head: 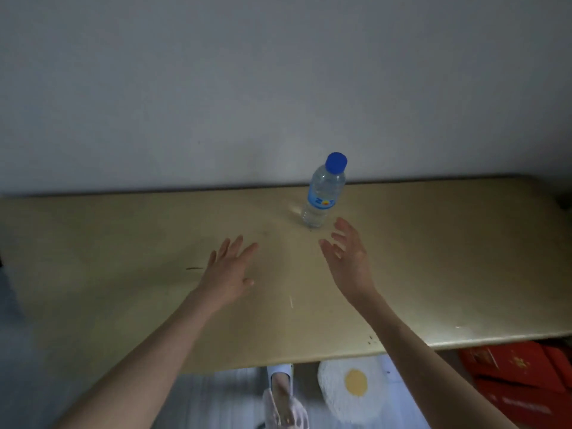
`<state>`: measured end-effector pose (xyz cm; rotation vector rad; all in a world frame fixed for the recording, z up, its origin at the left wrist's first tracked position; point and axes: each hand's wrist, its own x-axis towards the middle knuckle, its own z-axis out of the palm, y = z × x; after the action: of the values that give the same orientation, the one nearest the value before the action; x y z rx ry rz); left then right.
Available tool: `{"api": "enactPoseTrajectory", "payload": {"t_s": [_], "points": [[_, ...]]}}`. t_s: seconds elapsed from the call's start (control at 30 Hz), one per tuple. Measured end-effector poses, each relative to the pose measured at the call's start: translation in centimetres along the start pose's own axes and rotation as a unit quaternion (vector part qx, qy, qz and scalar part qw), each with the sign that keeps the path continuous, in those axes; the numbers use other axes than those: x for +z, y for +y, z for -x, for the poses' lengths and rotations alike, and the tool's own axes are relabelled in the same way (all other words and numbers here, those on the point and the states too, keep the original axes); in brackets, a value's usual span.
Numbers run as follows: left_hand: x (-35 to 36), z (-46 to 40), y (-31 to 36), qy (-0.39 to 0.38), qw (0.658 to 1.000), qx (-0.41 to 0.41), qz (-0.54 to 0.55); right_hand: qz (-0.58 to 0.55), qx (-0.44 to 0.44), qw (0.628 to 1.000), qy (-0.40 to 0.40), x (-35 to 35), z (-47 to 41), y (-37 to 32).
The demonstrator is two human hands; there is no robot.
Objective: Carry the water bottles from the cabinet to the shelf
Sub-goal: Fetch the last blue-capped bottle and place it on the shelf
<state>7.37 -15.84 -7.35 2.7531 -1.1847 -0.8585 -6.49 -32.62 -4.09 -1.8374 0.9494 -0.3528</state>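
Item: water bottle (323, 193), upright, blue cap, tabletop (123, 243) rear, 1 o'clock of right hand (348, 255). Right hand spread, just short of it; left hand (229, 267) flat, empty. Step: probably reaching or releasing. Next: cannot tell.

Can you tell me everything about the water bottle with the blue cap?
The water bottle is clear plastic with a round blue cap screwed on and a light blue label around its middle. It stands upright on the tan tabletop, near the wall. Nothing holds it; the right hand is open just in front of it, not touching.
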Motion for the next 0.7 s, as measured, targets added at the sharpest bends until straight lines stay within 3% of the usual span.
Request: {"api": "enactPoseTrajectory", "payload": {"t_s": [0.13,0.27,0.5,0.7], "points": [[0.3,-5.2,-1.0,-0.055,0.997,-0.051,0.019,-0.143,0.040,0.985,0.082,1.7,-3.1,-0.5],[2.2,-6.3,-1.0,-0.122,0.988,-0.088,0.022,-0.179,0.031,0.979,0.098,3.7,-4.8,-0.3],[3.2,-6.4,-0.7,-0.107,0.989,-0.099,0.015,-0.163,0.012,0.973,0.160,4.7,-8.3,-0.4],[3.6,-6.4,-1.0,-0.088,0.991,-0.102,0.027,-0.205,0.014,0.965,0.166,4.6,-11.1,-0.4]]}}
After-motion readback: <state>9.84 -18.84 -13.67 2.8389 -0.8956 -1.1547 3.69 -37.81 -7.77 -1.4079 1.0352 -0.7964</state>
